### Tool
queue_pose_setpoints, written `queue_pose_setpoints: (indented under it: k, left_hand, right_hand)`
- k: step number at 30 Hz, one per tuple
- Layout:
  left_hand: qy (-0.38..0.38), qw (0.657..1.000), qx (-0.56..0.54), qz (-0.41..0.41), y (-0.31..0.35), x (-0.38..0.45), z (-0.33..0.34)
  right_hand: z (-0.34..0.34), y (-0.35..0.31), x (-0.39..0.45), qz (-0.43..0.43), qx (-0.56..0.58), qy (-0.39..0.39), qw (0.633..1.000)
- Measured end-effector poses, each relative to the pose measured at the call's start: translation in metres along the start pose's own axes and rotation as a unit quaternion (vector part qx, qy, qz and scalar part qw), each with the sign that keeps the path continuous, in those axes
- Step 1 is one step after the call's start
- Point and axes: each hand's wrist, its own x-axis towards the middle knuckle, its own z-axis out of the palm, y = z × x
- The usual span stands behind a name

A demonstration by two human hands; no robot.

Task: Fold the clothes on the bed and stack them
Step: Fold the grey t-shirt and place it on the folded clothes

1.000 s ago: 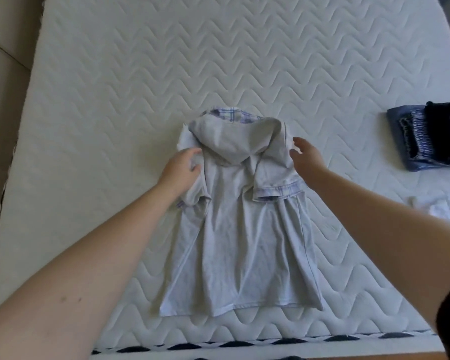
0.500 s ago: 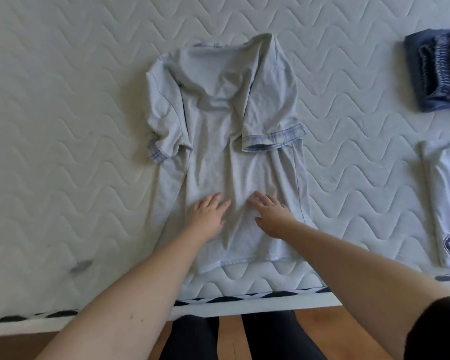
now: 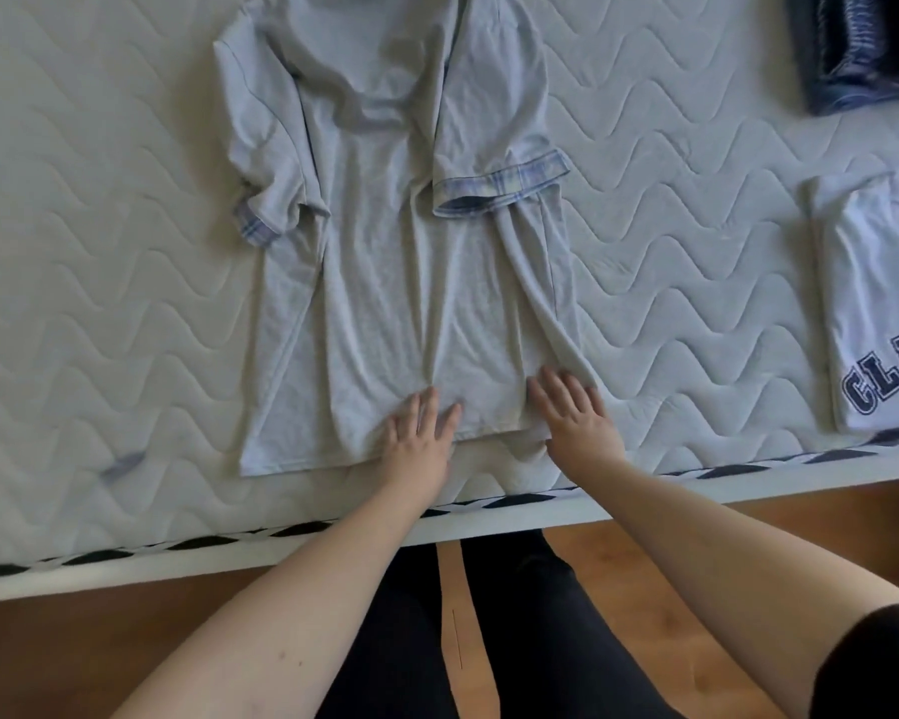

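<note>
A light grey hooded T-shirt (image 3: 385, 262) with plaid sleeve cuffs lies flat on the white quilted mattress (image 3: 100, 225), both sleeves folded inward over its body. My left hand (image 3: 420, 433) rests flat on the shirt's bottom hem, fingers straight. My right hand (image 3: 574, 409) lies flat on the hem's right part, fingers spread, with the cloth bunched in creases above it. Neither hand grips the cloth.
A folded white shirt with dark blue lettering (image 3: 883, 303) lies at the right. A folded dark blue stack (image 3: 862, 49) sits at the top right corner. The mattress edge with its black-and-white trim (image 3: 281, 531) runs in front of me, wooden floor below.
Both hands came down from the shirt's shoulders to its bottom hem, sliding along the body. The view tilted down toward the mattress edge.
</note>
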Motion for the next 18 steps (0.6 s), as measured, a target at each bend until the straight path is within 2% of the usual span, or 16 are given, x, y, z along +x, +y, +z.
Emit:
queue_pose_setpoints:
  k: [3, 7, 10, 15, 18]
  left_hand:
    - [0.043, 0.997, 0.027, 0.052, 0.012, 0.012, -0.001]
    - [0.067, 0.993, 0.024, 0.096, 0.035, 0.027, -0.009]
    - [0.124, 0.984, 0.023, 0.129, 0.055, 0.038, -0.018]
    - [0.134, 0.975, 0.034, 0.175, 0.084, 0.055, -0.029]
    - [0.137, 0.970, 0.052, 0.193, 0.102, 0.065, -0.031]
  right_hand:
    - [0.005, 0.016, -0.003, 0.056, 0.042, 0.019, 0.997]
    - [0.011, 0.029, -0.004, 0.035, 0.160, 0.080, 0.983]
    - [0.008, 0.032, -0.006, 0.047, 0.233, 0.120, 0.964]
    - [0.012, 0.040, -0.019, 0.171, 0.406, 0.126, 0.889]
    - [0.019, 0.044, -0.026, 0.185, 0.432, 0.123, 0.874]
